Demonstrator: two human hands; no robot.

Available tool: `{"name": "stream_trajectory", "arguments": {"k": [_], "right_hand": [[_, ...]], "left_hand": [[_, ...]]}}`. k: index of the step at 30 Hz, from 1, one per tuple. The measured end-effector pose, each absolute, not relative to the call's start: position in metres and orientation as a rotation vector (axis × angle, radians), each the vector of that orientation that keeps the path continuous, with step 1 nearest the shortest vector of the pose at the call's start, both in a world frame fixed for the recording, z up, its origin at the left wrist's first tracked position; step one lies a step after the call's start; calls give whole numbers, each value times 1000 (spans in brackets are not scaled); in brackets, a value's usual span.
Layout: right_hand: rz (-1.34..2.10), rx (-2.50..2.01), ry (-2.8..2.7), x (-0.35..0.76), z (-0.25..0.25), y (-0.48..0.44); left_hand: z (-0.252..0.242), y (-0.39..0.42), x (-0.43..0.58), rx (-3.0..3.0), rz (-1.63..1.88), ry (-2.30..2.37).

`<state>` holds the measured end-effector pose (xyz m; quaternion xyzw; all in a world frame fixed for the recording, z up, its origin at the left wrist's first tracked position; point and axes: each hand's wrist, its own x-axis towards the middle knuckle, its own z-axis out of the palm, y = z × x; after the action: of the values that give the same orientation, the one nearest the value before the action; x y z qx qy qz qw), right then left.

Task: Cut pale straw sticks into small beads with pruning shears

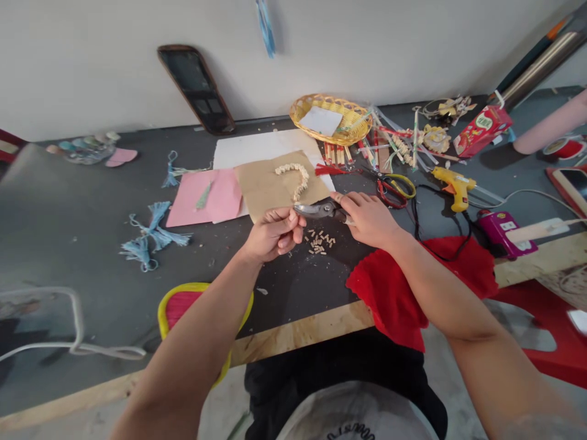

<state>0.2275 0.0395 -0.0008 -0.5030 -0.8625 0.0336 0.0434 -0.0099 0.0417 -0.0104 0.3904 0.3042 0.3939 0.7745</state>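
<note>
My right hand [367, 217] is wrapped round the handles of metal cutters [321, 209], whose blades point left. The blade tips meet the fingertips of my left hand [276, 233], which is pinched on the lower end of a pale beaded strand [300, 177]. That strand curves like a hook over a brown paper sheet [263, 183]. Just below the blades, many small cut pieces [318, 242] lie loose on the dark table [293, 287].
Pink paper [202, 198] and blue tassels [158, 229] lie left. Behind stands a wicker basket [358, 131]. To the right are scissors [397, 186], a yellow glue gun [454, 186], a purple box [504, 232] and red cloth [394, 299]. A phone [197, 88] leans on the wall.
</note>
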Motion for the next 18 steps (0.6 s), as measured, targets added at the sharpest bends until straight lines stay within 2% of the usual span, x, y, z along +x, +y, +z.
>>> {"name": "stream_trajectory", "arguments": {"k": [10, 18], "right_hand": [[184, -1442, -2634, 232, -3, 42], [84, -1797, -2120, 245, -10, 54]], "left_hand": [[-10, 41, -17, 710, 783, 434], [-10, 45, -16, 719, 880, 530]]}}
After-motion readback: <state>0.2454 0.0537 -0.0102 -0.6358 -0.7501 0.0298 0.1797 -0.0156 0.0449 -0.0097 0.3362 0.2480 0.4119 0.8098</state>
